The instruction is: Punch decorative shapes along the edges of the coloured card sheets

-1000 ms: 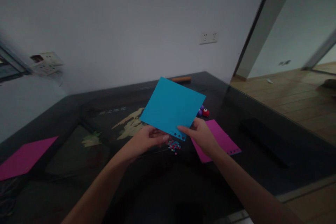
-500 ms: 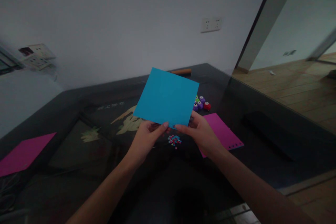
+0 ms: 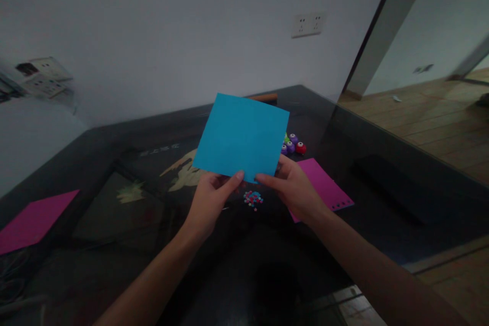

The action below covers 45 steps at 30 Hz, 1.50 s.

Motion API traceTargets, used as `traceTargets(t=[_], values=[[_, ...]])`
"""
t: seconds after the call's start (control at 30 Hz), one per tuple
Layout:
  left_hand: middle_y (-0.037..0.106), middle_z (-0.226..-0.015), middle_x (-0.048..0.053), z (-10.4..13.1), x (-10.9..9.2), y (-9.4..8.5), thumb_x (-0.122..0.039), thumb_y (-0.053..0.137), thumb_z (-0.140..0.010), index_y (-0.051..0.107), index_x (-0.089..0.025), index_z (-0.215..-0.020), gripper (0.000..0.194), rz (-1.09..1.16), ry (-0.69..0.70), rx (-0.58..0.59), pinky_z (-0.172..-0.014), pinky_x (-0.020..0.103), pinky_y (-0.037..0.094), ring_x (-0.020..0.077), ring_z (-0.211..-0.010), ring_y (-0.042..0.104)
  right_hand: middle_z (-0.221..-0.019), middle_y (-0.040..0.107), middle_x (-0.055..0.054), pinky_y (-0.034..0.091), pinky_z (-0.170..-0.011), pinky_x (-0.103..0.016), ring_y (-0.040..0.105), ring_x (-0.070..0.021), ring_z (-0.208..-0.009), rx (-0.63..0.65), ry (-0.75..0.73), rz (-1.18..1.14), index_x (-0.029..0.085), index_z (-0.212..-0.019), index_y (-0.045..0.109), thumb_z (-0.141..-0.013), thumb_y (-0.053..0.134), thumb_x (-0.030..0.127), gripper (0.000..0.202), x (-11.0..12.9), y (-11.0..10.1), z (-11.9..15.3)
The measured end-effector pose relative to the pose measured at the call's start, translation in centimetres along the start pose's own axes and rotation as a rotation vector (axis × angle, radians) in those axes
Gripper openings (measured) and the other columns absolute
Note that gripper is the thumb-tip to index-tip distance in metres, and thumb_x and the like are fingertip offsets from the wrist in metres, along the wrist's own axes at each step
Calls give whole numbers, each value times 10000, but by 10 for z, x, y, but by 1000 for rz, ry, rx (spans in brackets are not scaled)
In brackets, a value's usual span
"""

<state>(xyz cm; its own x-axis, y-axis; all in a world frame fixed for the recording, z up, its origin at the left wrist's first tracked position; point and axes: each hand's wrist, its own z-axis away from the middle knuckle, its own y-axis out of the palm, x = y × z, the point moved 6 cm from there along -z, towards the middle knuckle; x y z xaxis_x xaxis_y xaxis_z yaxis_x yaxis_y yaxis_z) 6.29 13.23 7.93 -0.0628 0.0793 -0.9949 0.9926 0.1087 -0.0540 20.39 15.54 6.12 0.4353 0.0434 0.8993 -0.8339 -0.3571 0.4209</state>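
A square blue sheet [image 3: 243, 136] is held up above the dark table, tilted toward me. My left hand [image 3: 214, 197] pinches its lower edge, thumb on top and fingers underneath. On the lower right corner, my right hand [image 3: 293, 188] grips the same sheet, its thumb also on the front face. Below the sheet, between the hands, lies a small pile of tiny coloured stars [image 3: 252, 198]. A pink sheet [image 3: 323, 183] with small dark marks along its near edge lies partly behind my right hand.
Purple, green and red eyed beads [image 3: 300, 148] sit right of the blue sheet. A brown roll [image 3: 267, 98] lies at the back, a black case [image 3: 397, 188] at the right, another pink sheet [image 3: 38, 221] at the far left. The table [image 3: 237, 275] meets a wall behind.
The view has shifted slightly, so most things appear a little higher. Both hands keep hold of the blue sheet, whose lower edge shows a little less curl.
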Motion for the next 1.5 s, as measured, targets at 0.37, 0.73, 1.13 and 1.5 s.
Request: traceTargets(t=[0.37,0.73,1.13,1.5], values=[[626,-644,25,0,1,3,-434,639,-730,605,-140,-697,298,-61,-8,60,-597,234,446,122,-601,554,-987,690,-46,506,-847,-377,644,-182,-868,48,26,-31,215,-1059,593,-650,757,298,448,-1,4,-1],[578,-572,-2,9,-44,-7,-403,580,-768,617,-174,-682,247,-524,58,347,-444,201,358,96,-476,475,-909,680,-26,524,-737,-347,630,-167,-799,-28,-32,185,212,-1003,608,-664,736,291,371,5,-4,0],[600,-664,1,10,-38,2,-320,617,-740,642,-195,-795,139,-867,290,266,-561,236,369,134,-587,505,-900,677,-14,528,-737,-335,630,-166,-812,30,-25,189,214,-997,616,-680,721,303,346,-2,4,3],[610,-663,5,11,-36,9,-294,511,-807,605,-189,-724,164,-840,287,307,-558,230,354,133,-606,510,-898,671,-14,521,-758,-337,621,-163,-815,73,-67,273,207,-1012,620,-700,703,326,344,3,6,3]])
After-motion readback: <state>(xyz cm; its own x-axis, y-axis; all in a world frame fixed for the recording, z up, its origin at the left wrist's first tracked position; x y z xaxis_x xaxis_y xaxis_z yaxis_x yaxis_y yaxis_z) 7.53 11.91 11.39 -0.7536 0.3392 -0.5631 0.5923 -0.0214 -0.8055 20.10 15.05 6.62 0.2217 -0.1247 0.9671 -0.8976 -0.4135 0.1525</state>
